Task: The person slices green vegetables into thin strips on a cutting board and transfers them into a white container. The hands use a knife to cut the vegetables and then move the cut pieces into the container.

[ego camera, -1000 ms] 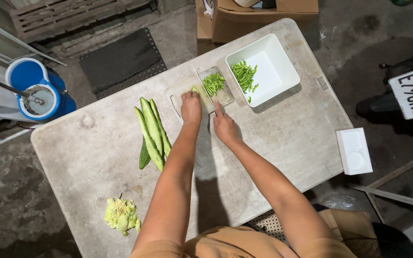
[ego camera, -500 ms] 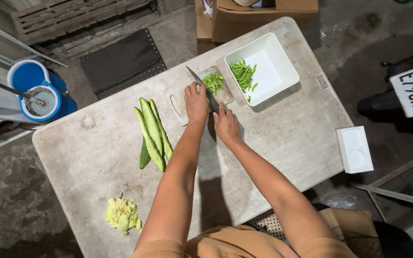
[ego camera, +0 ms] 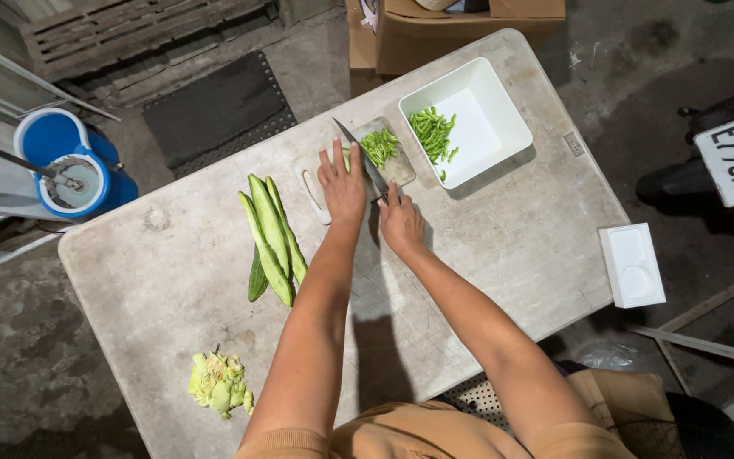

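My right hand [ego camera: 401,223] grips the handle of a knife [ego camera: 358,155] whose blade lies across a small pale cutting board [ego camera: 314,183]. My left hand [ego camera: 341,185] rests flat on the board with fingers spread, just left of the blade, covering whatever lies beneath. A pile of cut green strips [ego camera: 380,146] sits on the board's far end, right of the blade. More green strips [ego camera: 431,133] lie inside a white square bowl [ego camera: 494,127] beside the board.
Several long halved green gourds [ego camera: 270,240] lie left of my arm on the worn grey table [ego camera: 511,238]. A heap of pale scraps [ego camera: 217,385] sits near the front edge. A white box [ego camera: 632,266], blue bucket [ego camera: 53,140] and cardboard box [ego camera: 435,34] surround the table.
My left hand has gone from curled fingers pressing at the blade to a flat, spread hand on the board. The knife has tilted and shifted slightly left; the strips stay put.
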